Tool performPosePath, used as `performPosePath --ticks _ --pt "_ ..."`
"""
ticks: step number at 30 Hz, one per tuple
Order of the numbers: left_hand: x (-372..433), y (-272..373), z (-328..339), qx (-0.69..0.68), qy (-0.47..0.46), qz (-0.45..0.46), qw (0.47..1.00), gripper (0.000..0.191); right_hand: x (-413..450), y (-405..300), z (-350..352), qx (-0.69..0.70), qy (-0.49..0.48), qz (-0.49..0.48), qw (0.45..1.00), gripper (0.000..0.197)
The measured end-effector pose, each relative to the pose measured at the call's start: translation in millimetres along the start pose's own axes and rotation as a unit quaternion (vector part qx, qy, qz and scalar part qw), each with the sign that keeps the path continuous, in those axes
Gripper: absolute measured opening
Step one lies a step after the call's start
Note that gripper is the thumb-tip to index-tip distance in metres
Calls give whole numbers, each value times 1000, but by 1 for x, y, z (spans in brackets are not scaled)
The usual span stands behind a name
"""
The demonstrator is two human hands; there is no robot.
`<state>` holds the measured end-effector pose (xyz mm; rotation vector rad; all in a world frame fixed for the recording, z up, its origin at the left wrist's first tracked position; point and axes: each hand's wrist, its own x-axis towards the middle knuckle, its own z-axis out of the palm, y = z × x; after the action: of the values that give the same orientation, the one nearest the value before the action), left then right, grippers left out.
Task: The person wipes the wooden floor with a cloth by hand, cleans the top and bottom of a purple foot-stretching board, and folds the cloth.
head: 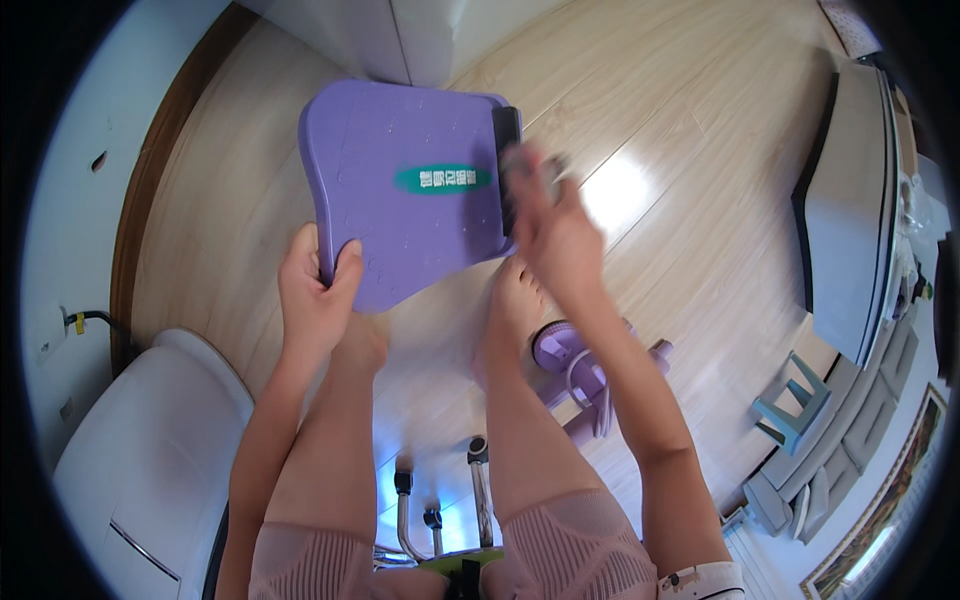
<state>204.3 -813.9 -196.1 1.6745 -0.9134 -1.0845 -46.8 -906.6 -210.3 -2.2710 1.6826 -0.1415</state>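
A purple plastic board with a green oval label bearing white writing is held above the floor in front of me. My left hand grips its lower left edge, thumb on the top face and fingers beneath. Along the board's right edge runs a black strip. My right hand is beside that strip, its fingers blurred by motion and curled around a small object. That object looks partly metallic, but blur hides what it is. Whether it touches the strip, I cannot tell.
Purple exercise-device parts with a disc and pale tubing lie by my right foot. Chair legs are beneath me. A white rounded appliance stands left. On the right are a teal stool, a grey sofa and a large grey-white unit.
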Motion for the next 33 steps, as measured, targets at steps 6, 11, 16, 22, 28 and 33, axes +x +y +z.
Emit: performPosePath --ticks 6,11,16,22,28,33 --pt "0 -1 10 -16 -5 -2 1000 4 -7 33 20 -52 76 -41 995 34" --pt "-1 -3 7 -25 -5 6 1000 5 47 30 6 76 168 42 982 27" --pt "0 -3 8 -21 -12 -3 1000 5 71 26 28 -16 160 -5 987 32" --pt "-3 0 6 -25 1 -12 1000 6 67 -6 34 22 210 1 977 52" --pt "1 5 10 -25 -18 -12 999 8 67 -49 60 193 209 -20 958 46" --pt "1 5 8 -39 -26 -18 999 10 54 -96 38 383 195 -131 894 37"
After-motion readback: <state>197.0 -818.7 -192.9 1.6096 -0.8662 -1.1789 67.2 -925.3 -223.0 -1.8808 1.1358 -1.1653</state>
